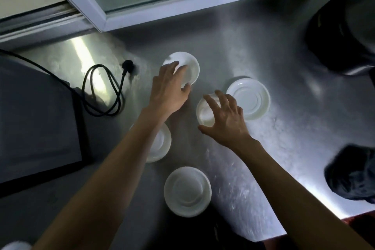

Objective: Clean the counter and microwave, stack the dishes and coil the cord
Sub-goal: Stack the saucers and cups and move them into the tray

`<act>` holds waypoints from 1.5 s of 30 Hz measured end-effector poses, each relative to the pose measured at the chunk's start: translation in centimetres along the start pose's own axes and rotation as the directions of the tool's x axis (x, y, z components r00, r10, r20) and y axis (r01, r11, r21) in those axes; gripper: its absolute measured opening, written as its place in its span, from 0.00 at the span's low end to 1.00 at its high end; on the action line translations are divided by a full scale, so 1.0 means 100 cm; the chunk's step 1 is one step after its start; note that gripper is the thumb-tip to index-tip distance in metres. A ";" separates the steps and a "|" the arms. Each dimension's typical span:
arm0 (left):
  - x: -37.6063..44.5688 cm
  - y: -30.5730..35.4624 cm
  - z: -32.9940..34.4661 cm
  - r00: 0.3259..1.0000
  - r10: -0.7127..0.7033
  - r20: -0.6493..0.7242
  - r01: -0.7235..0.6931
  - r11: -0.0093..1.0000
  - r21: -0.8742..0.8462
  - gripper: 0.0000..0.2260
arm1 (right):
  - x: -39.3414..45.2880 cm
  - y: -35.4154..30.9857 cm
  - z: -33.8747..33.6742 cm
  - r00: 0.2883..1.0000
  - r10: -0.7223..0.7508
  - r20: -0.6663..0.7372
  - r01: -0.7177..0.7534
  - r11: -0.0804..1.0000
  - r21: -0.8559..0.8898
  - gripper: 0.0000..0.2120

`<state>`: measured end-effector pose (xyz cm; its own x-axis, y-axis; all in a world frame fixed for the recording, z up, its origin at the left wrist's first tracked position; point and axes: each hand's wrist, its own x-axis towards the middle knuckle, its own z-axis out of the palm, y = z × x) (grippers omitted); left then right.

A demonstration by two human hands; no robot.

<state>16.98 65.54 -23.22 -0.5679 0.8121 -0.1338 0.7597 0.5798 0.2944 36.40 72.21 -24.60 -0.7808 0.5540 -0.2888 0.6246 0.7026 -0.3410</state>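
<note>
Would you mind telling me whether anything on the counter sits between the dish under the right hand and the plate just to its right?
Nothing visible does. The small dish under the right hand lies right beside the plate, with only bare counter between them. The other dishes lie off to the left and nearer the camera.

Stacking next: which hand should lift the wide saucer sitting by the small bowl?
Right. The right hand hovers over the small bowl, directly beside the wide saucer. The left hand is busy at the far dish and would have to cross over.
</note>
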 end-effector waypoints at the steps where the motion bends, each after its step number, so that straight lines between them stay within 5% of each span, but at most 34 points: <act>1: 0.009 -0.001 0.001 1.000 -0.001 0.015 0.001 1.000 0.014 0.24 | 0.005 0.000 0.000 1.000 -0.003 0.002 0.003 1.000 -0.002 0.45; 9: 0.056 -0.001 0.013 0.983 -0.010 0.183 -0.008 0.995 0.097 0.40 | 0.014 0.000 0.013 0.998 -0.063 -0.012 0.063 0.998 -0.007 0.45; 16: 0.040 -0.002 0.006 0.984 -0.041 0.173 0.023 0.994 0.106 0.37 | 0.010 0.002 0.010 0.999 -0.046 -0.024 0.046 0.999 -0.008 0.45; 45: -0.283 -0.064 -0.049 0.965 -0.261 -0.002 0.261 0.964 0.061 0.43 | -0.112 -0.132 0.014 0.939 -0.345 -0.012 0.336 0.922 -0.190 0.45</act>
<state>26.62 38.51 -16.64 -0.7471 0.6325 -0.2042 0.6033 0.7743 0.1910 36.91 56.11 -18.06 -0.9484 0.2832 -0.1427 0.3109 0.9192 -0.2418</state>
